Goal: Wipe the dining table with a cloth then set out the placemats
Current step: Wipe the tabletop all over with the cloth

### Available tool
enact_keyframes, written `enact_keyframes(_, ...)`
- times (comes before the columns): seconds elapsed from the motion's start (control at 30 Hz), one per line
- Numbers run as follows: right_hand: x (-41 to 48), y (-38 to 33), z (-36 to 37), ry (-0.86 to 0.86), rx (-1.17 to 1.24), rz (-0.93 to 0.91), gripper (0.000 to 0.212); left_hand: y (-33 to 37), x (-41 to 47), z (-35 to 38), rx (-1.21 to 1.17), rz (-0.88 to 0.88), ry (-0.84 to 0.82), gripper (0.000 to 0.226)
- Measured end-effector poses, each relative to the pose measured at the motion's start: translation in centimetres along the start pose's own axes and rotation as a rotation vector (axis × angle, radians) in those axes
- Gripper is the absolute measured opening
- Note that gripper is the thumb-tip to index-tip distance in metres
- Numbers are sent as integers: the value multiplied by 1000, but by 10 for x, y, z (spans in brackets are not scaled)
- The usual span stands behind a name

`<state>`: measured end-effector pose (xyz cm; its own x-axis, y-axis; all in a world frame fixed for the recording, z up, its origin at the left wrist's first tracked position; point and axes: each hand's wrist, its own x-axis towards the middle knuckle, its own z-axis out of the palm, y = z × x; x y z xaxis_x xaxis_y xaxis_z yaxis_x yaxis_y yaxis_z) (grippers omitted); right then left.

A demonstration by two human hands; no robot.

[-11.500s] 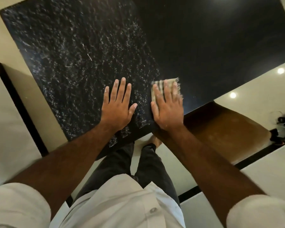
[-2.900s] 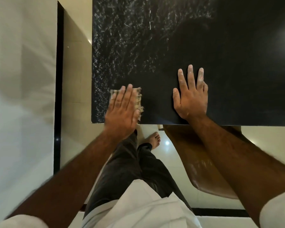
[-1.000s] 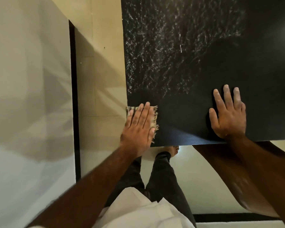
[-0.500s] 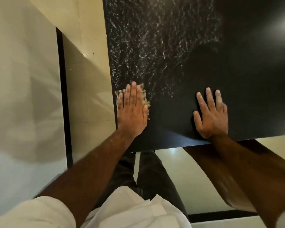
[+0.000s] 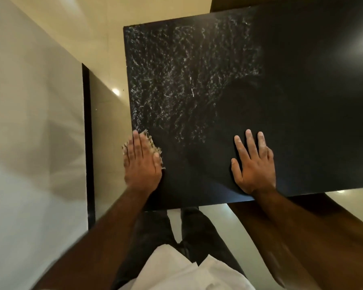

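The black stone dining table [image 5: 260, 101] fills the upper right of the head view, its left half flecked with white streaks. My left hand [image 5: 142, 162] lies flat, fingers straight, on a small tan fringed cloth [image 5: 153, 146] and presses it onto the table's left edge near the front corner. Most of the cloth is hidden under the palm; part of it hangs past the edge. My right hand [image 5: 254, 164] rests flat on the bare table near the front edge, fingers spread. No placemats are in view.
A brown wooden chair seat [image 5: 302, 222] sits under the table's front edge below my right arm. Glossy cream floor tiles [image 5: 105, 126] with a black strip [image 5: 88, 143] run along the table's left side. My legs stand at the front edge.
My left hand has slid the cloth left, to the table's left edge. The right hand stays planted. Earlier the cloth was under my right hand.
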<state>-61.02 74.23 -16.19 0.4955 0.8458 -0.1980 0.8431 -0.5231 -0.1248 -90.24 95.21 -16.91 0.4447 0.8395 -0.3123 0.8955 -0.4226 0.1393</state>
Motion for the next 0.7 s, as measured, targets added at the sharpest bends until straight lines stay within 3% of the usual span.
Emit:
enact_keyframes(0.2, -2, -2, -1, -16, -17, 16, 76, 73, 31, 5, 61, 125, 39, 78)
enact_keyframes(0.43, -2, -3, -2, -7, -15, 4, 76, 142, 3, 17, 37, 322, -48, 81)
enact_keyframes(0.6, -2, -4, -5, -29, -12, 8, 76, 134, -12, 0, -88, 499, -136, 77)
enact_keyframes(0.7, -1, -20, -6, -16, 61, 104, 77, 86, -22, -8, -110, 366, -37, 76)
